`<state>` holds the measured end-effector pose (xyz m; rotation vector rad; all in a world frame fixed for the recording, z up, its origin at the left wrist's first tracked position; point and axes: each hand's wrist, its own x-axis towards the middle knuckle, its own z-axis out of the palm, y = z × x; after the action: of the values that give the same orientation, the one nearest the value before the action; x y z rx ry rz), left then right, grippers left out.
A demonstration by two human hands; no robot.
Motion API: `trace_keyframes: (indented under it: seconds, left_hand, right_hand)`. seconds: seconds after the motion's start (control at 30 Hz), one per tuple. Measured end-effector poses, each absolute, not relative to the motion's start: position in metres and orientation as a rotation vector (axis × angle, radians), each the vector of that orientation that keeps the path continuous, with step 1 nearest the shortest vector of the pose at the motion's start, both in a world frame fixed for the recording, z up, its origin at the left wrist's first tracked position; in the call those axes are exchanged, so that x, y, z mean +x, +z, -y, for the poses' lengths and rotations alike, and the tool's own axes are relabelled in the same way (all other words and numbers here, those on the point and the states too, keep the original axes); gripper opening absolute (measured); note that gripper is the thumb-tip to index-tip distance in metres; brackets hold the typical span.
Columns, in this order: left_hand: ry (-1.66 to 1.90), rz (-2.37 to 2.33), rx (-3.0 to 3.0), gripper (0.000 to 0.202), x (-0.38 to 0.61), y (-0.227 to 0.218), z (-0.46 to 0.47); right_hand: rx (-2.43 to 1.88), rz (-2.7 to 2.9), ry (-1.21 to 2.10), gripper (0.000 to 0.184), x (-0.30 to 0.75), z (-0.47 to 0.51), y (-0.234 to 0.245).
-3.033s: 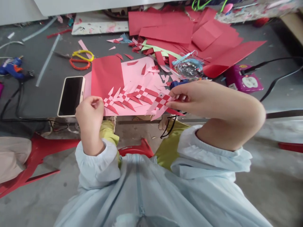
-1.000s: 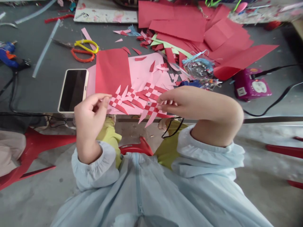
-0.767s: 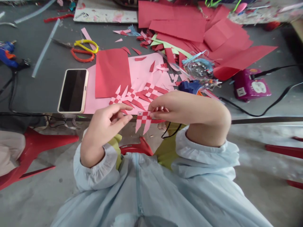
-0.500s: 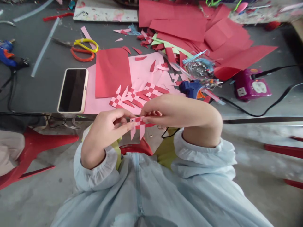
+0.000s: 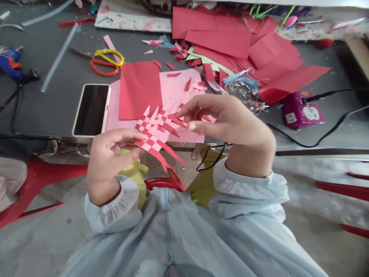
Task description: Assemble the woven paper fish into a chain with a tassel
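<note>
My left hand (image 5: 115,159) pinches a woven red and pink checkered paper fish (image 5: 152,144) between thumb and fingers, just past the table's front edge. Its long red strips point down and to the right. My right hand (image 5: 227,119) is to the right of it, with thumb and forefinger apart and nothing visibly gripped. Those fingertips are close to several woven paper pieces (image 5: 163,116) on the pink sheet (image 5: 113,100); contact cannot be made out. A red paper sheet (image 5: 140,90) lies behind these pieces.
A phone (image 5: 91,109) lies left, with scissors (image 5: 105,61) behind it. Red paper (image 5: 219,44) is heaped at the back right, near bagged beads (image 5: 245,86). A purple box (image 5: 302,109) with cables stands at right, and a blue glue gun (image 5: 11,63) lies far left.
My right hand has let go of the paper fish and moved up and right over the table, now covering the right-hand glue gun. My left hand has turned the fish, spreading its strips.
</note>
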<state>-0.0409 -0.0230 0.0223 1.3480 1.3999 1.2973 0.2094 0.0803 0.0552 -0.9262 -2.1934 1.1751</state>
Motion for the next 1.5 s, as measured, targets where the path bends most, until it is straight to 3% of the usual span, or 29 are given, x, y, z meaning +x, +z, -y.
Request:
trace_keyframes:
  seconds: [0.13, 0.23, 0.33, 0.47, 0.7, 0.77, 0.93, 1.17, 1.5]
  left_hand:
    - [1.254, -1.313, 1.432, 0.027, -0.050, 0.023, 0.021]
    - [1.231, -1.358, 1.491, 0.018, -0.051, 0.023, 0.019]
    - [1.144, -1.408, 1.519, 0.006, -0.051, 0.022, 0.019]
    - [1.102, -1.436, 1.492, 0.008, -0.051, 0.020, 0.018]
    - [1.243, -1.599, 1.318, 0.031, -0.037, 0.007, 0.003]
    - [1.307, -1.669, 1.252, 0.028, -0.034, 0.000, -0.005]
    - [1.365, -1.851, 1.165, 0.018, -0.029, -0.009, -0.021]
    - [1.257, -2.034, 1.253, 0.012, -0.024, -0.008, -0.023]
    - [1.223, -2.056, 1.369, 0.007, -0.022, -0.008, -0.022]
  right_hand:
    - [-0.946, 2.295, 1.284, 0.058, 0.205, -0.080, 0.048]
    - [-0.986, 2.332, 1.363, 0.062, 0.195, -0.076, 0.044]
    - [-1.033, 2.273, 1.511, 0.049, 0.186, -0.073, 0.041]
    - [-1.062, 2.015, 1.721, 0.025, 0.177, -0.074, 0.033]
    - [-1.271, 1.842, 1.377, 0.008, 0.156, -0.078, 0.012]
    - [-1.327, 1.873, 1.246, 0.009, 0.151, -0.079, 0.009]
    - [-1.533, 1.998, 1.021, 0.032, 0.150, -0.084, 0.016]
    - [-1.513, 2.233, 0.912, 0.026, 0.154, -0.085, 0.033]
    - [-1.471, 2.522, 0.877, 0.036, 0.162, -0.084, 0.031]
